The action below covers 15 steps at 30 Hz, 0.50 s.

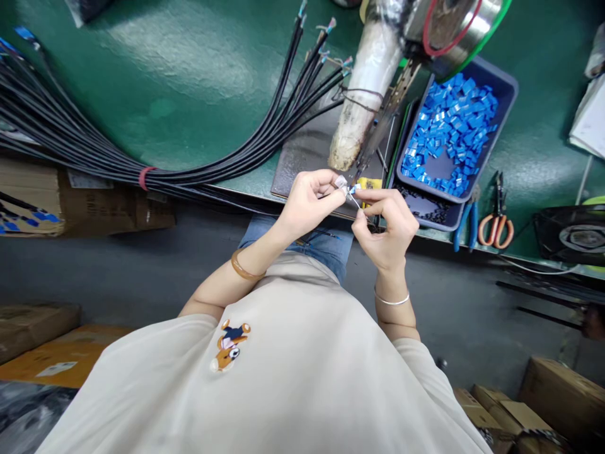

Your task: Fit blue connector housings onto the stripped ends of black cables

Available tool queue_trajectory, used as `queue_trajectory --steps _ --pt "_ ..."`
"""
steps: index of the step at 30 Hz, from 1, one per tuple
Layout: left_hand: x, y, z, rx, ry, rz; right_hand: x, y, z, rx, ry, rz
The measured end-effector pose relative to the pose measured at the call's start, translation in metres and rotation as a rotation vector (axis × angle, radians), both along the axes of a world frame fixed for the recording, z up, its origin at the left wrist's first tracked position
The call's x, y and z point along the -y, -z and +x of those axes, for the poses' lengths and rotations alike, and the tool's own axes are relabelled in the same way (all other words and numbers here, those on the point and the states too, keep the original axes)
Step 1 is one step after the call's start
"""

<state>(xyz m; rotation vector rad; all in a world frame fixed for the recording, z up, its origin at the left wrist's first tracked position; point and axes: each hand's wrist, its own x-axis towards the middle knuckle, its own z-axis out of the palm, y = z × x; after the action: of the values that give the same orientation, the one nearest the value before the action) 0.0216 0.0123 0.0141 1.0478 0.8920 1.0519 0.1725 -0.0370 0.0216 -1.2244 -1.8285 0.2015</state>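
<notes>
My left hand (pixel 309 203) is closed in a pinch at the bench edge, with a small whitish piece (pixel 340 181) at its fingertips. Between the two hands sits a tiny blue-and-white cable end (pixel 354 188), partly covered by fingers. My right hand (pixel 388 228) pinches a thin silvery wire (pixel 354 201) that slants up to that cable end. Just above the fingers hang a plastic-wrapped pipe (pixel 371 69) and a narrow metal arm (pixel 385 116). A yellow block (pixel 369 187) lies behind the right fingers.
Black cables (pixel 203 173), tied with a red band (pixel 144 178), spread across the green bench (pixel 189 88). At right are a bin (pixel 508 94) of blue connectors (pixel 454 126), a lower tray (pixel 451 221) of black parts, blue-handled pliers (pixel 467 224) and orange-handled scissors (pixel 496 221). Cardboard boxes (pixel 113 211) stand below.
</notes>
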Motion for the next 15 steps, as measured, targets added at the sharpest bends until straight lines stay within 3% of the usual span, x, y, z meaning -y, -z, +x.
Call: queue_trajectory --steps 15 --pt "-0.0013 0.0025 0.0002 -0.020 -0.015 0.013 -0.0016 -0.0002 -0.0006 0.037 0.015 0.016"
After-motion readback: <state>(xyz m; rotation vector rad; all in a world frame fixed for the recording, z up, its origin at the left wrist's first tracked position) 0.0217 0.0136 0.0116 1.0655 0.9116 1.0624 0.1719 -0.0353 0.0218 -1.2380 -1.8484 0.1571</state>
